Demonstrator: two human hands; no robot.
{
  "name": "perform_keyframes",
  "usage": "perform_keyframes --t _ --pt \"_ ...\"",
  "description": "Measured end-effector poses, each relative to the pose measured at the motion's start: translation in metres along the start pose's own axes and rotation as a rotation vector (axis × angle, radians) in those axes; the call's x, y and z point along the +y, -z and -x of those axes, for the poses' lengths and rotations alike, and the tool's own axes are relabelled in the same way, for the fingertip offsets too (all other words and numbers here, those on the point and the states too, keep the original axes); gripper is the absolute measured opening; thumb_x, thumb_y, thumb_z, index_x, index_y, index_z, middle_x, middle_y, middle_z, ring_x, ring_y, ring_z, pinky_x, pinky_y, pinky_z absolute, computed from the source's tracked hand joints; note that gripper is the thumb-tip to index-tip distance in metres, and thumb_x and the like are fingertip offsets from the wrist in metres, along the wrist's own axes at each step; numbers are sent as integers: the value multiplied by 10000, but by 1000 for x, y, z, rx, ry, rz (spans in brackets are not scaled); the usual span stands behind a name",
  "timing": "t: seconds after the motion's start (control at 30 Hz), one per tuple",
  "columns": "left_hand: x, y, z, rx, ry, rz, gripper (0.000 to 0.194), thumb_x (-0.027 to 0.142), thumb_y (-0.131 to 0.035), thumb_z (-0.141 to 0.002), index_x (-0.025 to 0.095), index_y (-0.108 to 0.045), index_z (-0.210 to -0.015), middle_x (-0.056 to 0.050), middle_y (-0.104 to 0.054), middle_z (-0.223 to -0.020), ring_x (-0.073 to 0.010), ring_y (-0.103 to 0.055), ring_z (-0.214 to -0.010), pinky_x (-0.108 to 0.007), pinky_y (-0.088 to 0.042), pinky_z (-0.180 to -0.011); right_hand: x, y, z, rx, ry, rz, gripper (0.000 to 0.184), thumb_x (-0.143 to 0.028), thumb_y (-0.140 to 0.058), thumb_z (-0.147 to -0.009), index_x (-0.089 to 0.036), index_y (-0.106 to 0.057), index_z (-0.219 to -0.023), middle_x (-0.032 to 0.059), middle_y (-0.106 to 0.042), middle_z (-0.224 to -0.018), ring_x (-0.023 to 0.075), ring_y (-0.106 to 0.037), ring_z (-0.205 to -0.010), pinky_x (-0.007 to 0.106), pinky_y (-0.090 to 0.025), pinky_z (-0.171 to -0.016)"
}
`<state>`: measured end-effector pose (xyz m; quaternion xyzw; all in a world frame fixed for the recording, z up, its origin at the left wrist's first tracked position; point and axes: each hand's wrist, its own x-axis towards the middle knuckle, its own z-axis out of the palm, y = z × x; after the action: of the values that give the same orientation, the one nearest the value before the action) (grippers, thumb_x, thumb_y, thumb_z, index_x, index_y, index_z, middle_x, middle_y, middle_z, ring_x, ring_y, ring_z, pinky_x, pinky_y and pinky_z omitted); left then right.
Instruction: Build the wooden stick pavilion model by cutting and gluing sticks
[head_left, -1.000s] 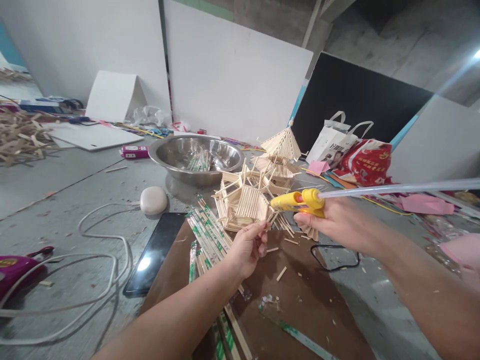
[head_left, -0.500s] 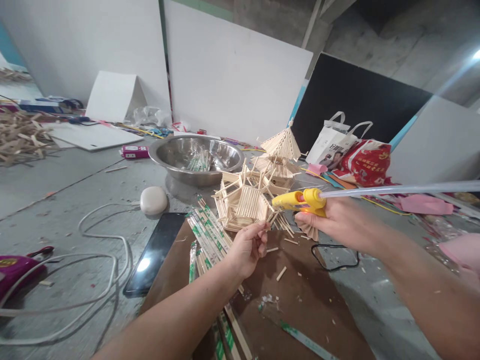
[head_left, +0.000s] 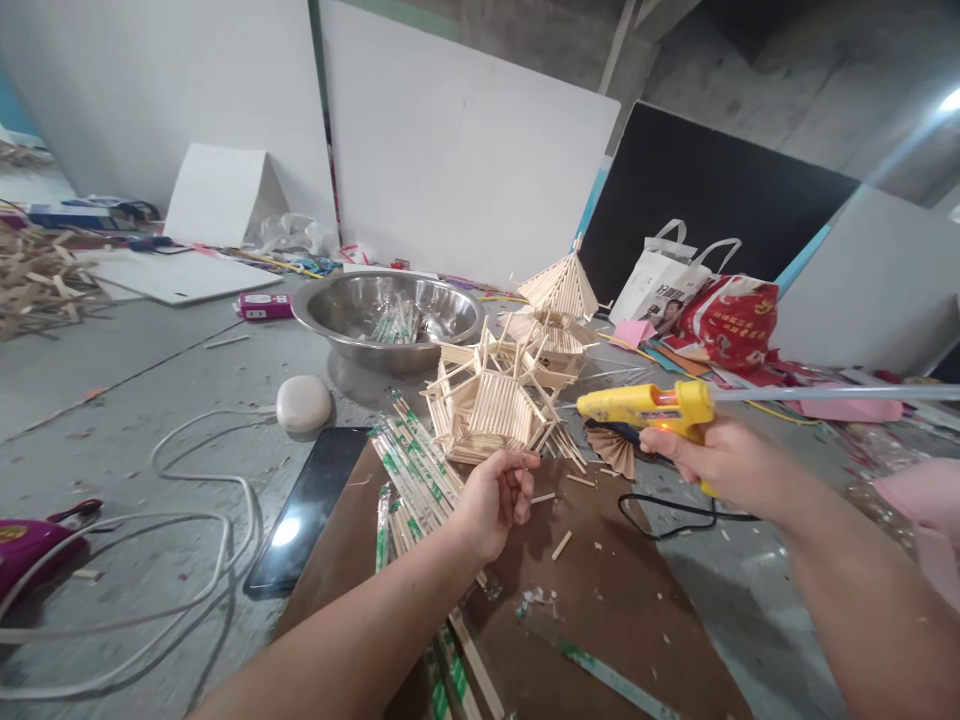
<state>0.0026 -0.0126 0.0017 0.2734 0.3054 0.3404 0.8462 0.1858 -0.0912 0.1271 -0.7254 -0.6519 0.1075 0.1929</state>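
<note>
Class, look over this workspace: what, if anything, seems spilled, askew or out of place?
Short stick pieces lie scattered at odd angles on the brown board before the stick model, with white scraps and a flat wrapper nearer the camera, so it looks littered.

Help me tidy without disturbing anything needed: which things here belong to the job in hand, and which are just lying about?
Likely the job's:
- glue gun, in the right hand
- stick model
- wrapped sticks
- brown mat

Probably just lying about:
- phone
- red bag
- white bag
</note>
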Motion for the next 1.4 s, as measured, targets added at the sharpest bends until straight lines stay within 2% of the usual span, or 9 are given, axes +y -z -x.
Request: perform_keyframes --t 0.17,0.27,0.47,0.63,0.83,1.0,1.13,1.23,1.4 --pt "-5 -2 3 69 -30 -370 168 304 -425 -662 174 -441 -557 65 -361 -353 -61 -294 -280 -192 -188 -328 50 -25 14 -28 -100 -556 364 -509 -451 -718 -167 -571 -750 28 -567 -580 96 -446 -401 235 -355 -382" --pt "-8 -2 5 65 -167 -849 218 332 -443 -677 170 -461 -531 47 -398 -397 -71 -349 -348 -197 -241 -377 72 -49 19 -36 -96 -889 337 -477 -473 -724 -163 -546 -824 64 -601 -800 76 -457 -418 224 -356 -388" --pt "-14 -1 14 -116 -437 -1730 162 299 -439 -713 212 -574 -692 -15 -599 -699 -160 -540 -643 -239 -336 -540 104 -81 20 14 -165 -1209 335 -482 -491 -709 -172 -538 -828 53 -620 -766 80 -459 -404 222 -354 -382" --pt "-24 -2 20 -242 -468 -1978 198 383 -475 -703 215 -555 -770 -40 -585 -781 -197 -558 -679 -263 -366 -546 114 -92 20 14 -207 -1291 326 -477 -489 -715 -179 -532 -839 44 -624 -739 83 -471 -413 217 -366 -387" --pt "-33 3 17 -271 -467 -2065 158 270 -422 -749 187 -544 -806 -77 -568 -811 -213 -559 -685 -295 -379 -572 106 -99 21 -85 -221 -1211 323 -459 -492 -725 -151 -546 -805 65 -623 -761 79 -480 -415 214 -367 -395" --pt "-30 -1 18 -187 -432 -1874 129 242 -428 -748 169 -534 -751 -67 -555 -740 -185 -536 -648 -271 -352 -563 104 -101 22 -82 -223 -1188 322 -463 -491 -726 -159 -553 -815 31 -611 -647 73 -476 -413 198 -358 -401" --pt "-21 -13 21 -103 -348 -1209 177 318 -444 -753 178 -479 -652 23 -447 -544 -95 -427 -498 -204 -296 -475 100 -98 23 -42 -221 -1117 373 -491 -483 -715 -149 -559 -843 12 -570 -525 82 -462 -401 192 -341 -374" --pt "-15 -19 20 -42 -220 -633 251 412 -478 -721 178 -427 -645 70 -365 -475 -41 -283 -359 -174 -203 -370 88 -87 24 46 -175 -1033 380 -500 -487 -703 -153 -559 -838 38 -604 -651 76 -457 -396 210 -354 -380" --pt "-13 -18 17 -37 -170 -159 262 387 -551 -680 163 -420 -646 65 -431 -535 -8 -287 -325 -162 -178 -340 55 -58 21 60 -97 -746 350 -499 -475 -709 -161 -549 -763 30 -584 -656 82 -440 -406 231 -357 -400"
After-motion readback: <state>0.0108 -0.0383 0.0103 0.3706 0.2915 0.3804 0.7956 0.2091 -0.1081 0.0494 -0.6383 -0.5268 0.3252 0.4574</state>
